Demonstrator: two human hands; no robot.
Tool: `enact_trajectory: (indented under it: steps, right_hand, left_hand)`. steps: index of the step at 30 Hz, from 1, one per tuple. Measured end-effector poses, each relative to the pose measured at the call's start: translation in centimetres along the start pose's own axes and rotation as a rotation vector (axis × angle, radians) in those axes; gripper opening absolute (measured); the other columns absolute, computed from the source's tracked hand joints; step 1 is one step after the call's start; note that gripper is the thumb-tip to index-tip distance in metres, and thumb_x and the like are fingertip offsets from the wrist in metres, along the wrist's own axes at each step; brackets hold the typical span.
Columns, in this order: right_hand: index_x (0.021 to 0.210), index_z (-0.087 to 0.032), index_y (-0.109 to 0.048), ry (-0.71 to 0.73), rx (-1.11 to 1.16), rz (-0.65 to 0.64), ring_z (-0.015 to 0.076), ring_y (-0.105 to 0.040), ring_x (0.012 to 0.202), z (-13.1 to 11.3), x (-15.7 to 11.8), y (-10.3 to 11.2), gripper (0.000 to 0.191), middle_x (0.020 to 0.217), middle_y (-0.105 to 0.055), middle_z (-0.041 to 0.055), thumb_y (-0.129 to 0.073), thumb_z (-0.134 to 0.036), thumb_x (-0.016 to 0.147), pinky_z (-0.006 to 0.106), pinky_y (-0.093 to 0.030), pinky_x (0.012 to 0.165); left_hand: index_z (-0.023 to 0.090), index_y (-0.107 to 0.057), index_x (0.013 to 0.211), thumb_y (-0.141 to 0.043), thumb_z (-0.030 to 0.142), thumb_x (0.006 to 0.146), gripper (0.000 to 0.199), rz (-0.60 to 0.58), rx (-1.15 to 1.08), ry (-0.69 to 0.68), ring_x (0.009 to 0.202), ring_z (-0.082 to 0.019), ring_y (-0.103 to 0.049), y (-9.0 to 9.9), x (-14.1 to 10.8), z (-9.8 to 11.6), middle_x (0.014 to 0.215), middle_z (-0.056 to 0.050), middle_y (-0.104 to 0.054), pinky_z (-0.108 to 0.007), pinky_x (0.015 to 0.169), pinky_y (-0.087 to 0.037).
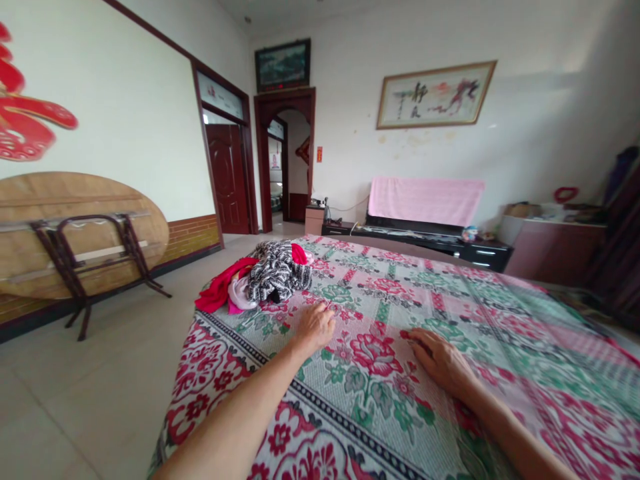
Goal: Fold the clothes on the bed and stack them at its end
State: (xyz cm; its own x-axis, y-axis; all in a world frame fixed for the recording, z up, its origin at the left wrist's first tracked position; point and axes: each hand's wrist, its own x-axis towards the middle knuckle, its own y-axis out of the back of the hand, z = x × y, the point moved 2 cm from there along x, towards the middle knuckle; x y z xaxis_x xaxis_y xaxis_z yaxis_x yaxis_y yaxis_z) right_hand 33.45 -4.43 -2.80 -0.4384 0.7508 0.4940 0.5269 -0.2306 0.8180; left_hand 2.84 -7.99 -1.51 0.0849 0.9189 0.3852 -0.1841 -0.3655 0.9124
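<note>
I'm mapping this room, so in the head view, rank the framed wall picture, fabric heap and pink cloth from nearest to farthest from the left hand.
From the left hand:
1. Fabric heap: just beyond, leftward, on the patterned cover.
2. Pink cloth: ahead and right, across the room.
3. Framed wall picture: higher, behind the pink cloth.

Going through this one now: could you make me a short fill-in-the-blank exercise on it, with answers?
1. Large red ____ decorate the cover beneath the left hand and the right hand.
2. The clothes heap lies closer to the ____ hand.
3. The cloth draped above the black cabinet is ____ in colour.

Missing words: flowers; left; pink.
</note>
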Motion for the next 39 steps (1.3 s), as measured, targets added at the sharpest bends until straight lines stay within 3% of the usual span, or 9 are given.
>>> enact_trajectory:
  steps: [21,32,39]
  right_hand:
    - [0.100,-0.021,-0.069,0.010,-0.005,0.022,0.0235,-0.064,0.102,0.4,-0.2,-0.2,0.030,0.111,-0.069,0.0091,-0.045,-0.028,0.084,0.040,-0.049,0.094]
    - [0.093,-0.022,-0.069,-0.026,0.061,0.021,0.0210,-0.065,0.098,-1.3,-0.3,1.1,0.028,0.105,-0.072,0.0058,-0.044,-0.025,0.081,0.036,-0.049,0.090]
    - [0.091,-0.022,-0.070,-0.025,0.082,0.031,0.0218,-0.065,0.098,-0.7,-0.2,0.8,0.028,0.103,-0.072,0.0064,-0.044,-0.027,0.082,0.038,-0.050,0.090]
  left_hand:
    - [0.022,-0.070,0.097,-0.038,0.025,0.091,0.032,0.000,-0.002,-0.021,0.091,-0.017,-0.060,-0.1,0.0,-0.2,0.099,-0.005,-0.065,-0.028,0.084,-0.044]
    - [0.022,-0.070,0.095,-0.038,0.023,0.090,0.032,-0.002,-0.039,-0.026,0.090,-0.015,-0.060,-0.1,0.1,-0.4,0.097,-0.004,-0.065,-0.027,0.085,-0.044]
    - [0.022,-0.070,0.091,-0.042,0.021,0.088,0.028,0.034,-0.079,-0.020,0.090,-0.015,-0.060,-0.4,-0.1,-0.5,0.095,-0.004,-0.065,-0.026,0.084,-0.045]
